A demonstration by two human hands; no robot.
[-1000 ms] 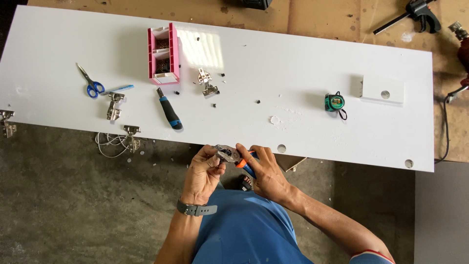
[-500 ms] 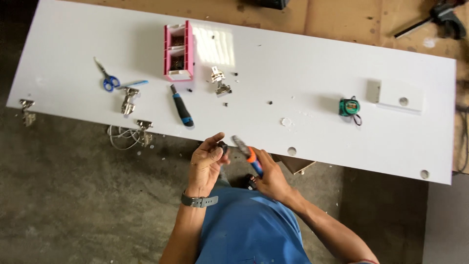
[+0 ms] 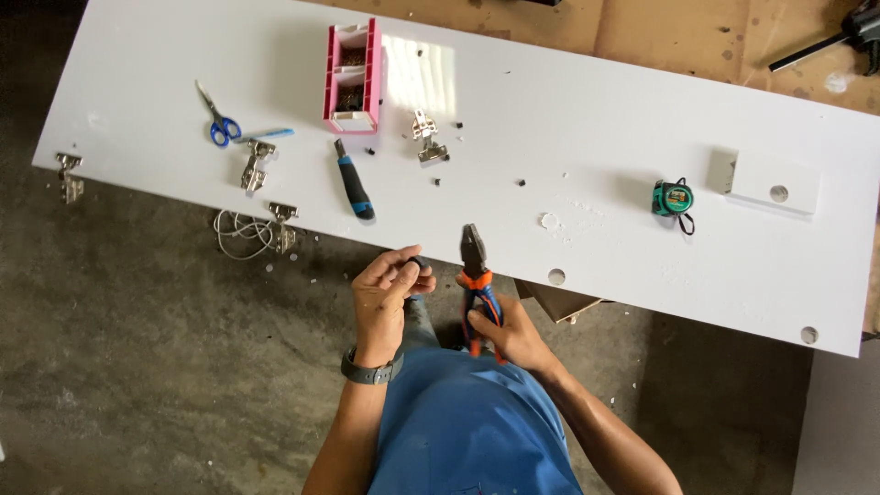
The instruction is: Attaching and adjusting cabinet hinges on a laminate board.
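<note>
The steel combination pliers with orange and blue handles (image 3: 477,280) stand nearly upright at the near edge of the long white laminated panel (image 3: 596,110), their closed dark nose lying over the panel's surface. The right hand (image 3: 509,335) wraps its fingers around the lower part of the handles, closed firmly on them. Just to the left, the left hand (image 3: 390,293), with a grey watch on its wrist, pinches a small dark piece (image 3: 418,264) between thumb and fingertips; what the piece is cannot be told. The 2 hands are near each other but apart, both just off the panel's edge, above the person's blue shirt.

On the smooth, glossy panel lie a screwdriver with a black and blue ribbed handle (image 3: 354,181), a shiny metal cabinet hinge (image 3: 426,137), and a pink plastic box with white compartments holding small screws (image 3: 352,78). Farther left are blue-handled scissors (image 3: 217,117) and another metal hinge (image 3: 254,163). 2 more hinges hang at the panel's near edge, 1 at the far left corner (image 3: 68,176) and 1 by a loop of white cord (image 3: 240,234) on the rough concrete floor (image 3: 137,367). To the right rest a green tape measure (image 3: 673,197) and a small white rectangular board with a round hole (image 3: 768,181). Round bored holes dot the near edge; the stretch between the hinge and the tape measure holds only crumbs of white dust.
</note>
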